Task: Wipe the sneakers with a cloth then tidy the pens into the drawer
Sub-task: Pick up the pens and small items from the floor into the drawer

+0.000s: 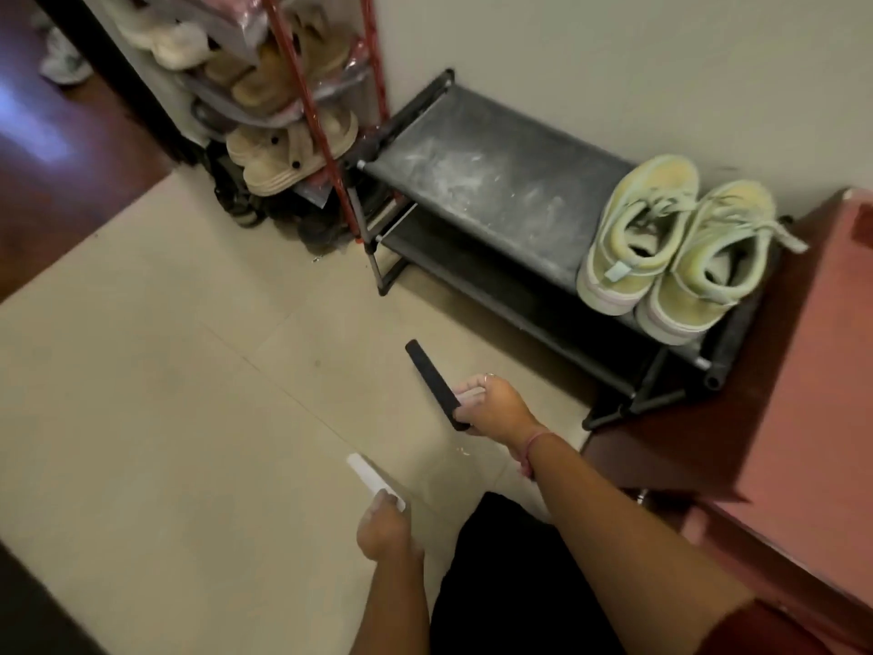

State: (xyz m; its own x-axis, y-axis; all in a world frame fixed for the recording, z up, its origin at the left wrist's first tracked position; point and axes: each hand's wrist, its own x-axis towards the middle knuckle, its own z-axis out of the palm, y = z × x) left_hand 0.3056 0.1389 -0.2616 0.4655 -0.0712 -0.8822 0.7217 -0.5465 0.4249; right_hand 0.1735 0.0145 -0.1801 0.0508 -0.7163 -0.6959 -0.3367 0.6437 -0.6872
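A pair of pale green sneakers (671, 243) stands side by side on the right end of a low black shoe rack (477, 182). My right hand (491, 408) grips one end of a thick black pen-like stick (432, 378) that points up and left over the floor. My left hand (385, 531) holds a white pen-like stick (368, 475), also pointing up and left. Both hands hover over the tiled floor, in front of the rack. No cloth shows in view.
A reddish wooden cabinet (803, 371) stands at the right, beside the rack. A tall red-framed rack (293, 111) stuffed with beige shoes fills the back left. Beige floor tiles (165, 371) spread out to the left. Dark wooden floor (56, 158) lies beyond.
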